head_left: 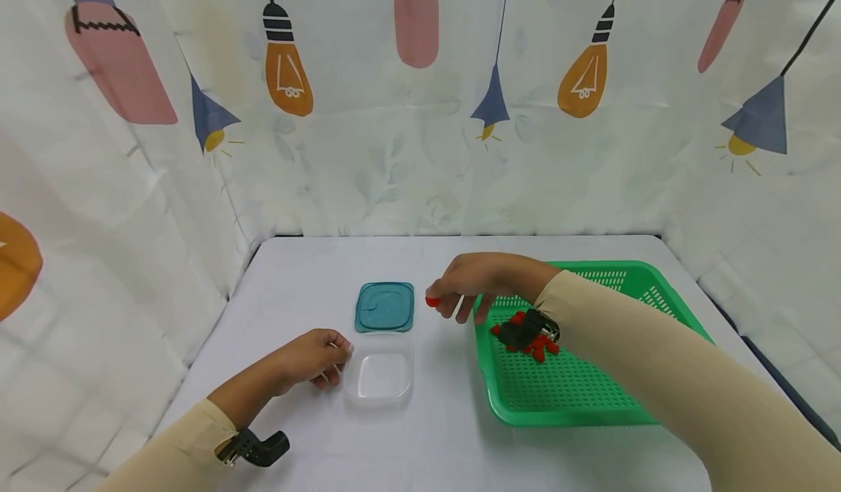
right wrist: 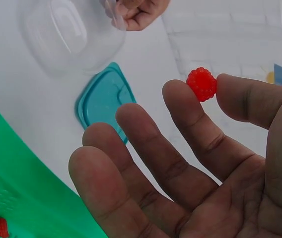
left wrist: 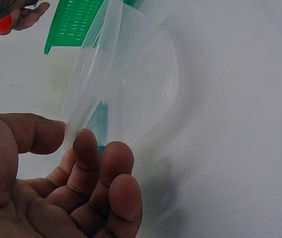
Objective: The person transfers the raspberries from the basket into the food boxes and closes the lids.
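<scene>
Between thumb and index finger, my right hand (head_left: pixel 474 282) pinches a red raspberry (right wrist: pixel 201 84), held in the air left of the green basket's near-left rim. My left hand (head_left: pixel 314 359) pinches the rim of a clear plastic container (left wrist: pixel 146 84) at its left side, between thumb and index finger. No contents show in the container, which stands on the table. Behind it lies a teal lid (head_left: pixel 385 306), flat on the cloth. More red berries (head_left: pixel 540 347) lie in the green basket (head_left: pixel 571 397), partly hidden by the right wrist's camera.
The basket takes up the table's right side, beneath my right forearm. A white cloth (head_left: pixel 296 287) covers the table. White curtains printed with lamps (head_left: pixel 407 171) enclose the back and sides. A black camera (head_left: pixel 261 448) is strapped to my left wrist.
</scene>
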Tool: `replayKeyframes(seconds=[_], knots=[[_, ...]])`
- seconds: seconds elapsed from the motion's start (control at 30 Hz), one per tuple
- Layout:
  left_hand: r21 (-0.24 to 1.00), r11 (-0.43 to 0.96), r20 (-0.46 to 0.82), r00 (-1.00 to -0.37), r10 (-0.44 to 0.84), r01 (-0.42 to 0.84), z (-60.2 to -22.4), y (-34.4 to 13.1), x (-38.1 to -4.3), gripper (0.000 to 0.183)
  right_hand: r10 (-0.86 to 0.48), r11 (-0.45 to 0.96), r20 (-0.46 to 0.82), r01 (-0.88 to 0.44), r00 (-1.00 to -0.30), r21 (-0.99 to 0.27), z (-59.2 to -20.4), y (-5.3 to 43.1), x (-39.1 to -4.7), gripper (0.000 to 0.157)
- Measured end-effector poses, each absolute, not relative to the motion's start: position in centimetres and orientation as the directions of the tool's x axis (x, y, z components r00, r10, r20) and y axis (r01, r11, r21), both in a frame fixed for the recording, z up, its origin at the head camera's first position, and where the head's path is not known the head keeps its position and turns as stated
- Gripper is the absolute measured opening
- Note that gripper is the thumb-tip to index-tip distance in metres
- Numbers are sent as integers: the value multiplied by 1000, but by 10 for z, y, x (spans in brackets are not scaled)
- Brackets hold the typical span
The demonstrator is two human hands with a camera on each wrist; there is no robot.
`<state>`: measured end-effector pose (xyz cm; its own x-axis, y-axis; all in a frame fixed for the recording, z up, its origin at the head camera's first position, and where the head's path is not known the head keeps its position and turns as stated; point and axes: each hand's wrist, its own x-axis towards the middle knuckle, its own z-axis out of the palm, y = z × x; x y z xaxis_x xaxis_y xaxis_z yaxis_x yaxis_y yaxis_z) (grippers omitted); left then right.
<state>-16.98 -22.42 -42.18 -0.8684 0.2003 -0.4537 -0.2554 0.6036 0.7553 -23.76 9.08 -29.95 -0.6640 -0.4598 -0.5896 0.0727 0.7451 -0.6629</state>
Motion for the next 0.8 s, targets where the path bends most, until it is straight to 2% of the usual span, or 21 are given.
replayKeyframes(seconds=[0.8], knots=[[756, 600, -459, -865, 202, -261, -421, -223, -170, 19, -515, 749, -592, 10, -620, -662, -312, 51, -225, 32]])
